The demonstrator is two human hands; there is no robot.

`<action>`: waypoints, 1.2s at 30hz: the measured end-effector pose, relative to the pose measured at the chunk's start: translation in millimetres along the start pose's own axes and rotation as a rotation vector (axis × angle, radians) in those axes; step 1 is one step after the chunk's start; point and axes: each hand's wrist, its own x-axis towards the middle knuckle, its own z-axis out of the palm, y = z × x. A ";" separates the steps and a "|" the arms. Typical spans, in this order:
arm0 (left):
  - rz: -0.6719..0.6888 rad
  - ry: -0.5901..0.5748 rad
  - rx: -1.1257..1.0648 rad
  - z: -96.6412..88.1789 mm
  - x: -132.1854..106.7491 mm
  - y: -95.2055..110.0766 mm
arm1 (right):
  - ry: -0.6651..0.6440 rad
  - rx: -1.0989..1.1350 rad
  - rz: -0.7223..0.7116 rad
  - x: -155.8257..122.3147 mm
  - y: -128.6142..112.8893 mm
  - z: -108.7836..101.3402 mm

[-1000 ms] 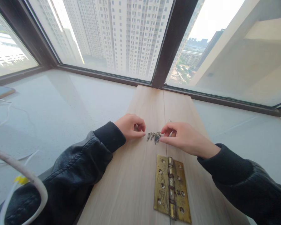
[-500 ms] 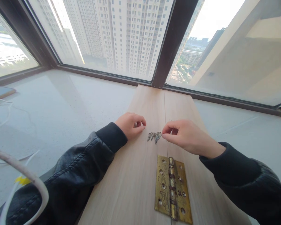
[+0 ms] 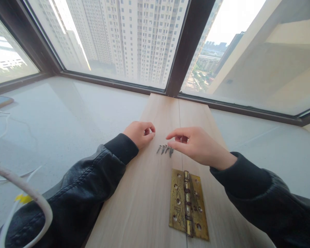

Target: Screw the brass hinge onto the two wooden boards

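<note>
A small pile of several dark screws (image 3: 165, 149) lies on the light wooden board (image 3: 144, 199). My right hand (image 3: 196, 146) hovers just right of the pile, its forefinger and thumb stretched out and slightly apart over the screws, holding nothing. To the left of the pile my left hand (image 3: 139, 133) rests on the board, fingers curled in against the thumb, with nothing showing in them. A brass hinge (image 3: 187, 204) lies opened flat on the board, nearer to me than the screws. Both arms wear black leather sleeves.
The board lies on a pale stone window sill (image 3: 67, 117) and reaches the dark window frame (image 3: 182, 51). A phone (image 3: 0, 102) lies at the far left with thin white cables (image 3: 5, 127). A thick white cable (image 3: 28, 196) curves at the lower left.
My right hand has let go of its pinch at the pile's right edge and spread finger and thumb above the screws. The left hand has drawn back slightly from the pile. The view shifted a little.
</note>
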 end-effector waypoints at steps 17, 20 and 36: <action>0.462 -0.260 0.007 -1.1 -70.6 80.9 | 0.219 0.137 -0.026 -149.7 35.4 28.6; 0.475 -0.312 0.042 6.9 -83.5 96.2 | 0.268 0.177 -0.006 -154.8 48.1 37.6; 0.266 -0.261 0.066 12.5 -104.8 77.7 | -0.026 0.044 -0.010 -150.8 30.3 36.5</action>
